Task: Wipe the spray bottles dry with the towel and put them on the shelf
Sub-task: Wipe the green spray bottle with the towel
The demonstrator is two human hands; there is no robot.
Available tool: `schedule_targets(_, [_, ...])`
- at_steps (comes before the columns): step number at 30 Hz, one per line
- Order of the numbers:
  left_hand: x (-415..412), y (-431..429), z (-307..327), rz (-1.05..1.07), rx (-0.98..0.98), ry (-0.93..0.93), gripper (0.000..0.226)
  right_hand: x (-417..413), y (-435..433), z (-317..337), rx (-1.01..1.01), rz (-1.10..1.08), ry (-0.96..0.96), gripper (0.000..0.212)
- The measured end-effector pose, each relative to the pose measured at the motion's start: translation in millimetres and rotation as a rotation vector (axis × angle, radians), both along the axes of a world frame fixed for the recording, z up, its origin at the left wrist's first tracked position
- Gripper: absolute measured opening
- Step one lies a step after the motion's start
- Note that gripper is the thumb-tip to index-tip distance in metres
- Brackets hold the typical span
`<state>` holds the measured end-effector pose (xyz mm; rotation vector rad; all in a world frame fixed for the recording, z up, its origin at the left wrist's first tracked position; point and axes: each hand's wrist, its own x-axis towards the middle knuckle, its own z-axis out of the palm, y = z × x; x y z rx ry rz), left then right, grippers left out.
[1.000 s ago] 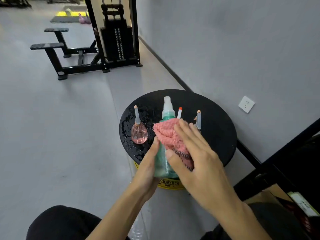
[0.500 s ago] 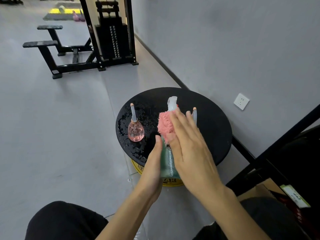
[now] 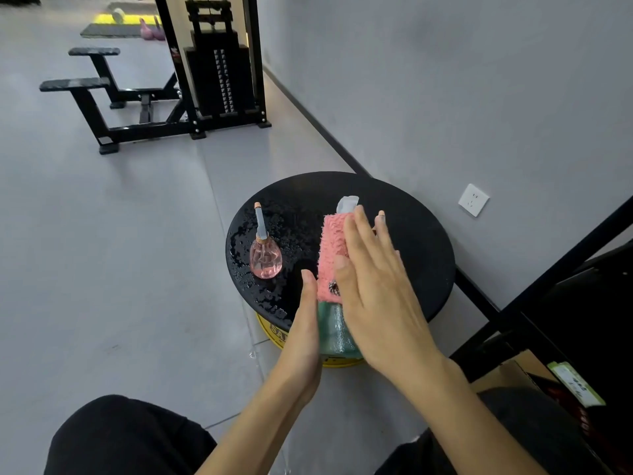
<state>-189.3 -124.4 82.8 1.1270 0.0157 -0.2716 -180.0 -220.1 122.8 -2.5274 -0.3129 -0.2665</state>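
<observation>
A green translucent spray bottle (image 3: 337, 332) with a clear cap is held upright over the near edge of the black round stool (image 3: 418, 245). My left hand (image 3: 305, 323) grips its lower left side, thumb lying along it. My right hand (image 3: 373, 286) holds the pink towel (image 3: 330, 255) wrapped round the bottle's upper half, thumb on the near side and fingers reaching up to the cap. A small pink bottle (image 3: 265, 257) with a long nozzle stands on the wet left part of the stool. Other small bottles are mostly hidden behind my right hand.
The black shelf frame (image 3: 582, 255) runs diagonally at the right, with a cardboard box (image 3: 513, 371) at its foot. A wall socket (image 3: 473, 199) sits on the grey wall. A black weight machine (image 3: 219, 73) stands far back. My knees fill the bottom edge.
The towel and my right hand have slid up the green bottle from its middle toward the cap. My left hand still holds the bottle at the same place.
</observation>
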Motion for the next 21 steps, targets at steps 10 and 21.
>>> schedule_targets(10, [9, 6, -5, -0.002, 0.015, -0.037, 0.056, -17, 8, -15, 0.046, 0.077, -0.065, 0.054])
schedule_targets(21, [14, 10, -6, 0.019, -0.015, -0.039, 0.056, -26, 9, -20, 0.017, 0.092, -0.132, 0.055])
